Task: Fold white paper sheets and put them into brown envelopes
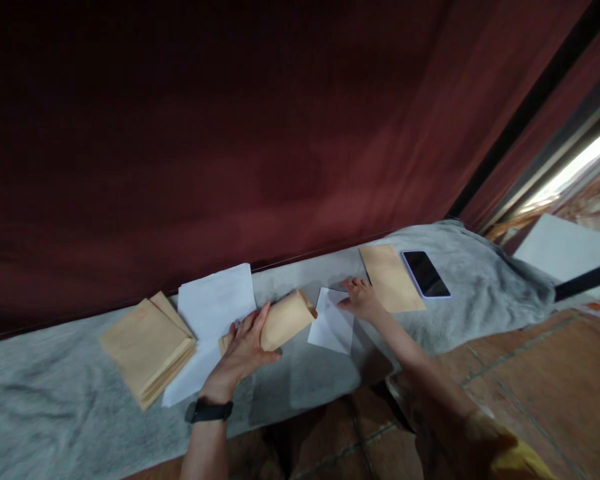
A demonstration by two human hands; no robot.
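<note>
Nearest, a tiled floor (pixel 540 400) runs under the edge of a bench spread with grey fleece (pixel 300 390). The left hand (pixel 245 350) (black wristband (pixel 213 411) at its wrist) lies over the left end of a kraft envelope (pixel 287 321), thumb parted from the fingers; whether it grips or merely steadies cannot be told. The right hand (pixel 363 300), to the right, has its fingers loosely parted at the far right corner of a creased white sheet (pixel 330 333); no firm hold shows.

Status, as judged from here: the sheet is folded, by its creases, and the envelope opened; inserting the one into the other remains. The stack of kraft envelopes (pixel 147 347) at left and the white paper (pixel 217 297) beside it suggest further units.

Appearance: the envelope is plain brown, bulged, its open mouth facing right toward the sheet, just beside it. Farther right lie a flat kraft envelope (pixel 391 277) and a smartphone (pixel 427 273); a dark red curtain (pixel 280 167) closes the far side.
</note>
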